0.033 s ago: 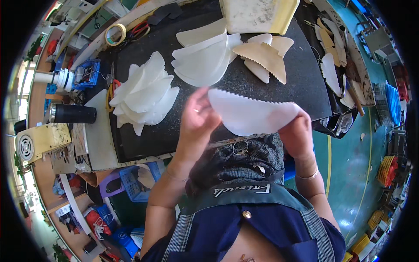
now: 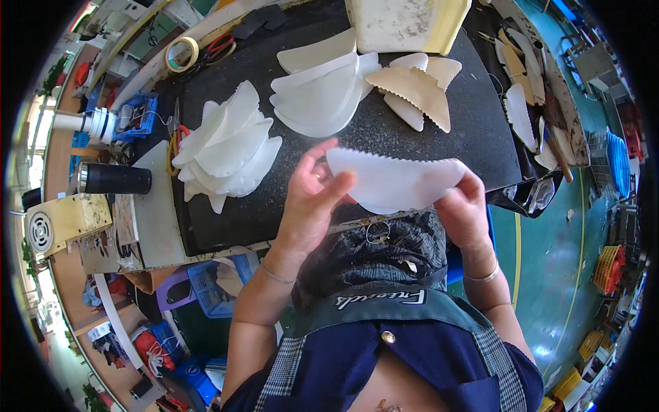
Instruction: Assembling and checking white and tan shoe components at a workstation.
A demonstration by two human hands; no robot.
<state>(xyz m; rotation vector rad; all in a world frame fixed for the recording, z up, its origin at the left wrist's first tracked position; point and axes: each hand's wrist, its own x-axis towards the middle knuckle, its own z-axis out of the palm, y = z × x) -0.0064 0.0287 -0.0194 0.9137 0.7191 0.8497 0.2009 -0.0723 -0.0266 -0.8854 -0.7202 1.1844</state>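
A thin white half-moon sheet piece (image 2: 391, 180) with a scalloped upper edge is held across my body at the table's front edge. My left hand (image 2: 312, 196) grips its left end, thumb in front and fingers behind. At the other end my right hand (image 2: 465, 206) pinches the corner, and fingers show faintly through the sheet. Beyond it lies a pile of smooth-edged white half-moon pieces (image 2: 316, 96). To the left sits a fanned heap of similar white pieces (image 2: 230, 147). Tan and white scalloped pieces (image 2: 419, 89) overlap at the back right.
Scissors with red and yellow handles (image 2: 176, 141) lie beside the left heap. A tape roll (image 2: 182, 55) and a black bottle (image 2: 115, 178) are farther left. A stained pale block (image 2: 405, 24) stands at the back. Offcuts and tools (image 2: 525, 75) fill the table's right side.
My left thumb has come over the front of the sheet's left end. The sheet has shifted slightly left and down at that end, with my right hand moving slightly along.
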